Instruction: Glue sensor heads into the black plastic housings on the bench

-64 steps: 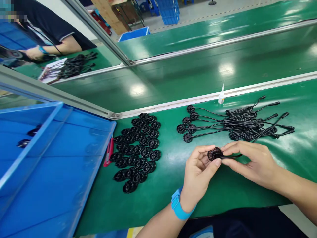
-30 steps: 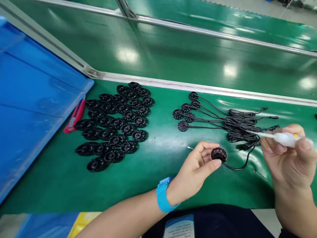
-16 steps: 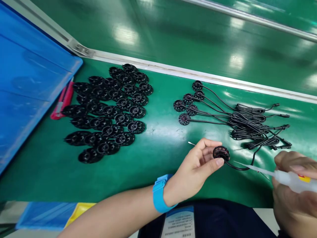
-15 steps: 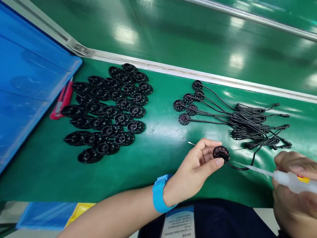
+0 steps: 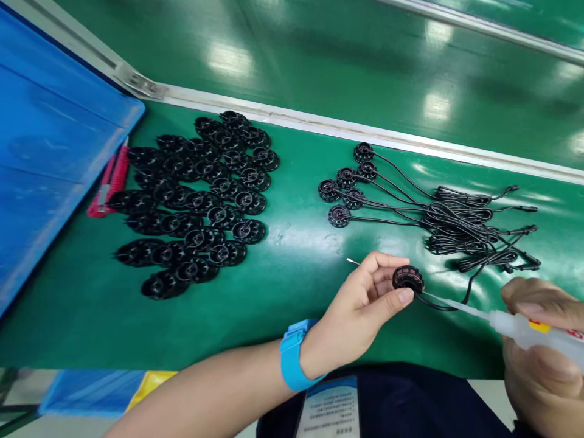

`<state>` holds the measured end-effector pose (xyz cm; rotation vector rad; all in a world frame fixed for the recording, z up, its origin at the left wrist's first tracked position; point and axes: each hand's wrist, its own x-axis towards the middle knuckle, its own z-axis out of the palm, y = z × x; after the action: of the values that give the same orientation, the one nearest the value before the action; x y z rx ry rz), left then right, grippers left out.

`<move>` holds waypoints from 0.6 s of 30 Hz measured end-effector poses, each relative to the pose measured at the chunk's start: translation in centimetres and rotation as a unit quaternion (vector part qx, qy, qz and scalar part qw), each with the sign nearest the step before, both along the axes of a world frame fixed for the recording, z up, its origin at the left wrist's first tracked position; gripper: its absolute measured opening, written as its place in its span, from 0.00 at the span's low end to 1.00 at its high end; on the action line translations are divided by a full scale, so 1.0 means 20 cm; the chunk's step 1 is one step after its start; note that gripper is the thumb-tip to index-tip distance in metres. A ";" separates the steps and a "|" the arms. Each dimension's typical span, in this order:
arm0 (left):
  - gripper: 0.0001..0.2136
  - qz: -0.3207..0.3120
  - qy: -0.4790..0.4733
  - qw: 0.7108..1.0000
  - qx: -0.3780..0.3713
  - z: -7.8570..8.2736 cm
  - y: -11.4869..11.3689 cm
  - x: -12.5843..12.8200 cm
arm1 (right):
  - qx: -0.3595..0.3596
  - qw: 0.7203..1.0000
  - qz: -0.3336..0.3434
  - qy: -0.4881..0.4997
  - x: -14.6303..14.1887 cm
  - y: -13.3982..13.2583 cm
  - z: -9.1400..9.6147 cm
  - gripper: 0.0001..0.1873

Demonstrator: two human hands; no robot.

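My left hand point(image 5: 360, 313), with a blue wristband, pinches a small round black part point(image 5: 407, 278) whose thin black cable curls away to the right over the green mat. My right hand point(image 5: 541, 347) at the lower right grips a white glue bottle point(image 5: 524, 323). Its long thin nozzle points left, and the tip sits just beside the black part. A short white pin lies on the mat just above my left fingers.
A heap of black round discs point(image 5: 196, 194) lies at the left. Several finished parts with coiled black cables point(image 5: 460, 222) lie at the right. A blue bin point(image 5: 50, 158) stands at far left with a red tool point(image 5: 109, 182) beside it. A metal rail point(image 5: 365, 131) borders the conveyor belt.
My right hand picked up the glue bottle, then lowered it and brought the nozzle tip leftward to the black part. My left hand kept holding the part still.
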<state>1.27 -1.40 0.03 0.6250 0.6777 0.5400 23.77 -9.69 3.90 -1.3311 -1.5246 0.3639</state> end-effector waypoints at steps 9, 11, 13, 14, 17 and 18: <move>0.16 -0.004 0.001 1.000 0.001 0.00 0.00 0.00 | 0.006 1.000 0.018 0.002 0.01 0.00 0.00 0.17; 0.16 -0.003 0.000 1.000 0.001 0.00 -0.01 0.00 | 0.012 1.000 -0.003 -0.003 0.01 0.00 -0.01 0.17; 0.16 -0.004 -0.001 1.000 0.001 0.00 -0.01 0.00 | 0.018 1.000 -0.017 -0.012 0.01 -0.01 -0.02 0.17; 0.16 -0.004 -0.001 1.000 0.000 -0.01 -0.01 0.00 | 0.016 1.000 -0.018 -0.015 0.01 -0.01 -0.02 0.17; 0.16 -0.001 -0.001 1.000 0.000 -0.01 0.00 0.00 | 0.020 1.000 -0.017 -0.017 0.01 -0.01 -0.03 0.17; 0.16 0.000 -0.001 1.000 -0.001 -0.01 0.00 0.00 | 0.021 1.000 -0.015 -0.015 0.01 -0.01 -0.02 0.17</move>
<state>1.25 -1.50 -0.18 0.6226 0.6769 0.5402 23.99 -9.89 3.40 -1.3306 -1.5272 0.2933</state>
